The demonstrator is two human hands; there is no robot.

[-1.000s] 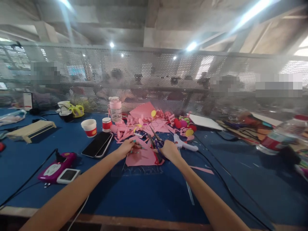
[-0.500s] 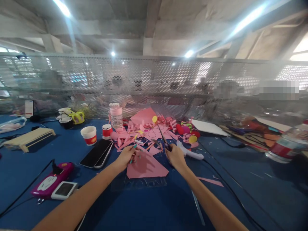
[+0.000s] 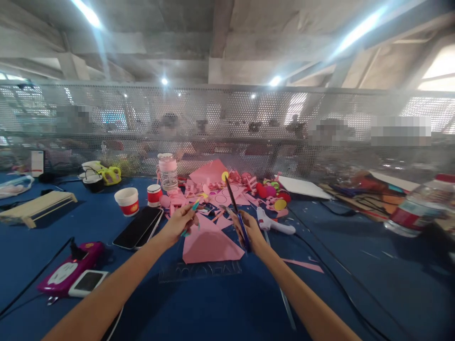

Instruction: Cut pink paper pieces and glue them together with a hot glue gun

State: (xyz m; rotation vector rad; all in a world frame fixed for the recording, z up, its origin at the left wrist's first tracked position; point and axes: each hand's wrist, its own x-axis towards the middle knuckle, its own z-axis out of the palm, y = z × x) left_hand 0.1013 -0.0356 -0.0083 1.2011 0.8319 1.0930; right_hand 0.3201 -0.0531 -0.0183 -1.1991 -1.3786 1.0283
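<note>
Between left hand (image 3: 180, 223), grip unclear, and right hand (image 3: 251, 232), clasping scissors (image 3: 237, 212), pink sheet (image 3: 211, 244)

Illumination is supplied from overhead by a tube light (image 3: 86, 13) at upper left and a second tube light (image 3: 363, 29) at upper right, both trailed by bluish streaks of glare; small lamps (image 3: 164, 81) are seen farther back. Whitish light is admitted through a window (image 3: 445, 60) at far right, where detail is bleached. The concrete ceiling (image 3: 177, 45) is rendered grey and dim. The perforated screen (image 3: 227, 110) is veiled by milky haze, its background softened and partly pixelated. Soft shadow is cast on the pink sheet (image 3: 209, 251) near the hands (image 3: 179, 223). The beams are slanted toward the edges by wide-angle distortion.
</note>
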